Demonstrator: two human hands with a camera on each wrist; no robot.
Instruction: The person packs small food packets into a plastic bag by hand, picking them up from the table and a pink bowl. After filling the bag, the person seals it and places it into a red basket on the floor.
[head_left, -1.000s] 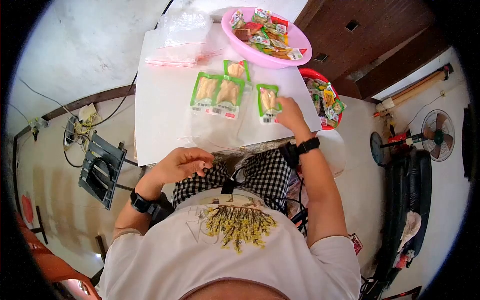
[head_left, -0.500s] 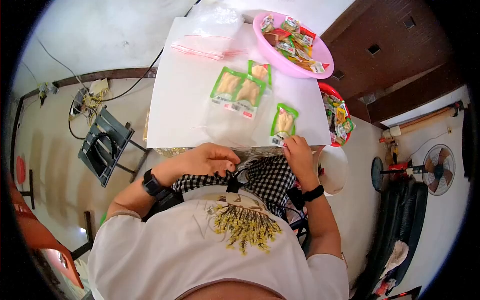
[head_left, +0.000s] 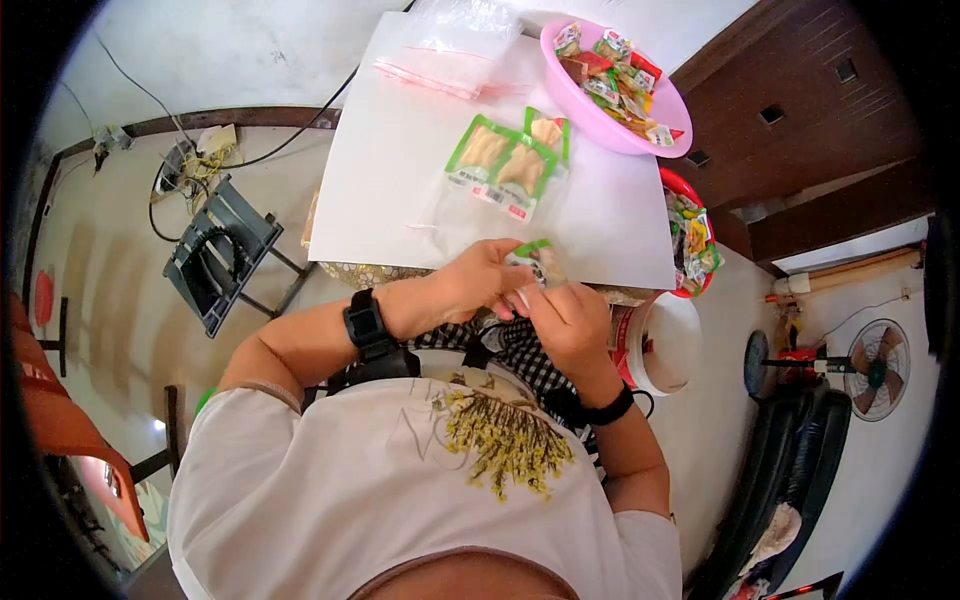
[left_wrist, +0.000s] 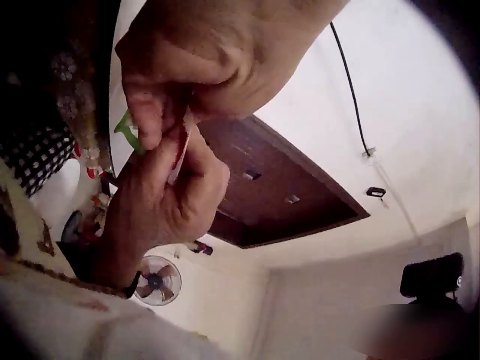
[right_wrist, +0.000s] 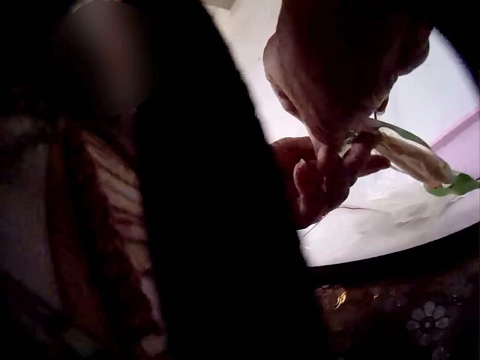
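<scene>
Both hands meet at the table's front edge around one small green-edged packet (head_left: 540,262). The left hand (head_left: 467,283) pinches its near end from the left, and the right hand (head_left: 572,325) grips that end from the right. In the left wrist view the fingers of the left hand (left_wrist: 199,67) and right hand (left_wrist: 169,191) nearly touch, with a green corner (left_wrist: 129,133) showing. The right wrist view shows the packet (right_wrist: 420,159) sticking out beyond the fingers. A double packet (head_left: 502,165) and a single packet (head_left: 548,130) lie on the white board, by a clear bag (head_left: 465,222).
Clear zip bags (head_left: 450,45) lie at the board's back left. A pink basin (head_left: 565,95) of mixed packets stands at the back right, a red basin (head_left: 712,262) below it. A white bucket (head_left: 672,345) stands near the right forearm.
The right hand has drawn the single packet off the board towards the body. The left hand has moved right and now pinches it too. The view has shifted.
</scene>
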